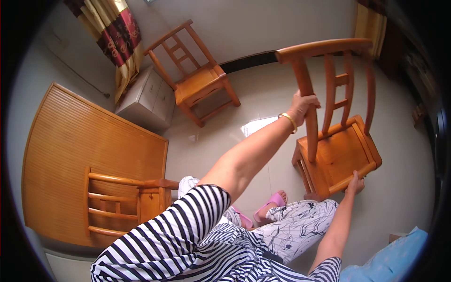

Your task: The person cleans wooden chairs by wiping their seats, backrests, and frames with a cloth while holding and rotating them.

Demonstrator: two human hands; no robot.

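Observation:
A wooden chair (343, 155) with a slatted back is at the right, tilted, in both my hands. My left hand (303, 105), below a gold-coloured bangle, is closed around the near upright post of its backrest. Lower down, my right hand (356, 183) grips the edge of its seat, with the thumb on top and the fingers mostly hidden beneath. The chair's lower legs are partly hidden, so I cannot tell whether they touch the floor.
A similar chair (199, 83) stands by the far wall beside a pale drawer cabinet (141, 100). Another chair (151, 204) is at the left, against a slatted wooden panel (88, 141). Blue fabric (391, 257) lies at the lower right. Tiled floor (218, 151) spreads between them.

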